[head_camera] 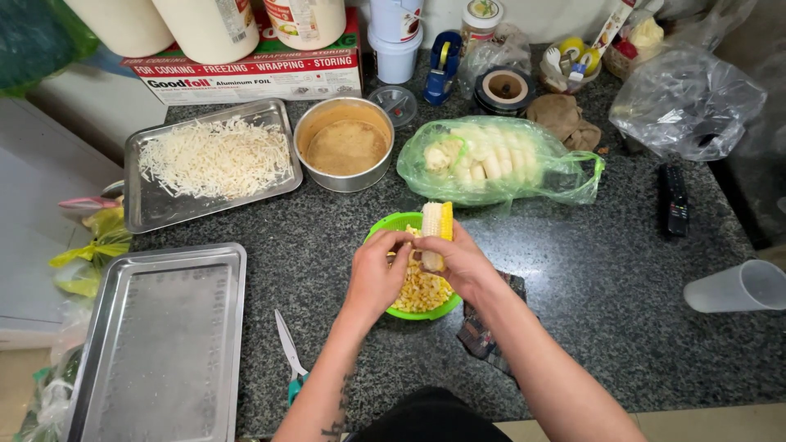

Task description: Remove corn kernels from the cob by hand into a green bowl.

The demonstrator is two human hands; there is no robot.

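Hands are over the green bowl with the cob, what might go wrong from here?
1. Both hands, left hand and right hand, work the cob over a small green bowl already heaped with kernels; loose ones may spill onto the counter.
2. The scissors lie close to the left forearm and could get knocked.

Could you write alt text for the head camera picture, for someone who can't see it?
Two hands, left and right, hold a corn cob over a green bowl of kernels on a dark stone counter. Behind lie a bag of cobs, a tray of shredded cheese and a metal pot; an empty tray sits left.
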